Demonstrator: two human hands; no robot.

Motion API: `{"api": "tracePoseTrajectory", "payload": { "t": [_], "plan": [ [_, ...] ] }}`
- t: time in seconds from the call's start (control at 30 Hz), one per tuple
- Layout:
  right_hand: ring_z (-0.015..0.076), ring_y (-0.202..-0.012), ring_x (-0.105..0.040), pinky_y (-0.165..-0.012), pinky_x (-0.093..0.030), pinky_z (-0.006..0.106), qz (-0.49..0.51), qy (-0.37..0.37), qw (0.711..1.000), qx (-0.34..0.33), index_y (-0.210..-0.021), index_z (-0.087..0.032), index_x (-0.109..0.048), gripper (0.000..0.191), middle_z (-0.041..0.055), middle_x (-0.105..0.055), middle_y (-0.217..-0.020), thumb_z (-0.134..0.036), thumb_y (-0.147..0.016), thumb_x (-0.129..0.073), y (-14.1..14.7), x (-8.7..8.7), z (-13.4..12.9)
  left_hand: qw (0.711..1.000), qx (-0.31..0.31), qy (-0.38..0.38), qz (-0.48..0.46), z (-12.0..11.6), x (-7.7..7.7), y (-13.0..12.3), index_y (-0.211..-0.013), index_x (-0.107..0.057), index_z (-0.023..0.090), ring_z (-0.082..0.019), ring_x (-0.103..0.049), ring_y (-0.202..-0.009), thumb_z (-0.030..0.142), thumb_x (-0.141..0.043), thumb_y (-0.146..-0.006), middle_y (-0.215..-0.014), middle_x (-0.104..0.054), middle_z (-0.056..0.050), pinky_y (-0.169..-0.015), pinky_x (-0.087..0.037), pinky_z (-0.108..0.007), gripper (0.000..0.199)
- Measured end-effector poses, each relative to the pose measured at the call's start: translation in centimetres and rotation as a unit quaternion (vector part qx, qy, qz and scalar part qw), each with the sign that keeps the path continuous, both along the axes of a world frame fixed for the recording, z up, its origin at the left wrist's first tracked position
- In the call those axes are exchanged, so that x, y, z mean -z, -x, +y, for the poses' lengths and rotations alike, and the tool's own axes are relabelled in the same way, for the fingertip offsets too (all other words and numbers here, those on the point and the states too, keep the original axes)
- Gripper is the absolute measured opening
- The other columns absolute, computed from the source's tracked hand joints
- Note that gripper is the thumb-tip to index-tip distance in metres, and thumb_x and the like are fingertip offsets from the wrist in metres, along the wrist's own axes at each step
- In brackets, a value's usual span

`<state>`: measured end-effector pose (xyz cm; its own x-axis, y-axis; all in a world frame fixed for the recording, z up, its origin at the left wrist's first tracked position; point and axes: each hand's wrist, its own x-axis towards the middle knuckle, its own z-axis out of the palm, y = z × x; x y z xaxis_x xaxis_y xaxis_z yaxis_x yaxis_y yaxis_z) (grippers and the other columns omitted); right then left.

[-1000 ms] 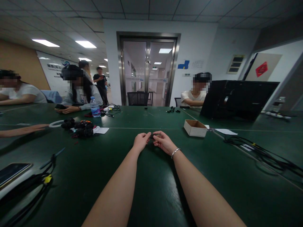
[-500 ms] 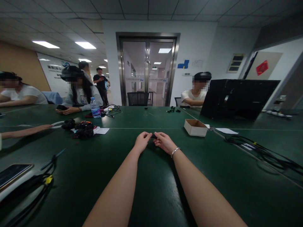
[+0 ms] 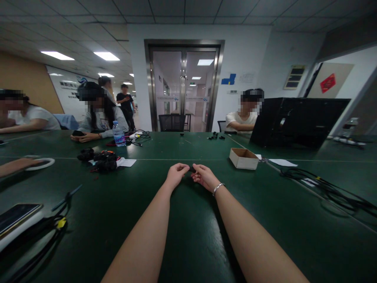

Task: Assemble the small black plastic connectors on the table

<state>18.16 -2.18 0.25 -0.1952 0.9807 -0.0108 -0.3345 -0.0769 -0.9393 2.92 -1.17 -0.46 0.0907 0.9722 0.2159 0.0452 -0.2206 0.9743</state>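
Note:
Both my hands meet over the dark green table, thumbs and fingers pinched around a small black piece. My right hand grips its right side, with a silver bangle on the wrist. From the other side, the fingertips of my left hand are pressed together at the left end of the piece. The piece is mostly covered by fingers, so its kind cannot be made out. A small open cardboard box stands to the right of my hands.
Several small black pieces lie at the far side. On the left are a black bundle, a water bottle, a phone and black cables. At right are more cables and a monitor. Other people sit around.
My hands stay almost in place, still pinching the black piece. At the left, another person's hand has drawn back leftward with a white ring-shaped thing.

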Motion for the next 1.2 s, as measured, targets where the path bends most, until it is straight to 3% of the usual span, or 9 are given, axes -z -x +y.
{"api": "tracePoseTrajectory", "payload": {
  "t": [0.2,0.57,0.97,1.2],
  "plan": [
    [0.0106,-0.049,-0.058,-0.046,-0.05,0.018,0.0,-0.013,1.0,-0.013,-0.086,-0.014,-0.055,0.023,0.003,-0.061,-0.062,-0.027,-0.08,-0.073,-0.07,0.28,0.14,1.0,-0.012,0.022,-0.005,0.36,0.18,0.08,-0.076,-0.065,0.011,-0.011,-0.052,-0.059,0.053,-0.068,-0.064,-0.066,-0.061,-0.004,-0.056,-0.041,-0.023,0.043],
    [0.0102,-0.055,-0.058,-0.05,-0.052,0.022,0.006,-0.045,0.999,-0.024,-0.093,-0.018,-0.056,0.033,0.0,-0.059,-0.073,-0.024,-0.071,-0.079,-0.16,0.28,-0.01,0.999,-0.031,0.04,0.011,0.28,-0.06,-0.05,-0.068,-0.063,0.011,-0.01,-0.049,-0.05,0.061,-0.062,-0.066,-0.058,-0.056,-0.002,-0.051,-0.039,-0.023,0.051],
    [0.011,-0.06,-0.058,-0.05,-0.052,0.022,-0.018,-0.073,0.996,-0.041,-0.096,-0.021,-0.059,0.036,-0.0006,-0.056,-0.079,-0.026,-0.067,-0.08,-0.08,-0.05,-0.25,0.993,-0.073,0.04,0.083,0.99,0.48,-0.2,-0.058,-0.058,0.013,-0.012,-0.048,-0.048,0.061,-0.045,-0.077,-0.052,-0.054,-0.004,-0.049,-0.035,-0.025,0.053],
    [0.0113,-0.063,-0.058,-0.053,-0.053,0.023,-0.007,-0.079,0.996,-0.05,-0.096,-0.022,-0.061,0.038,-0.0015,-0.052,-0.082,-0.026,-0.064,-0.08,-0.26,-0.19,-0.4,0.989,-0.083,0.077,0.094,0.91,0.05,-0.46,-0.054,-0.055,0.015,-0.011,-0.043,-0.041,0.054,-0.042,-0.081,-0.048,-0.051,-0.001,-0.046,-0.033,-0.025,0.049]
  ]
}}
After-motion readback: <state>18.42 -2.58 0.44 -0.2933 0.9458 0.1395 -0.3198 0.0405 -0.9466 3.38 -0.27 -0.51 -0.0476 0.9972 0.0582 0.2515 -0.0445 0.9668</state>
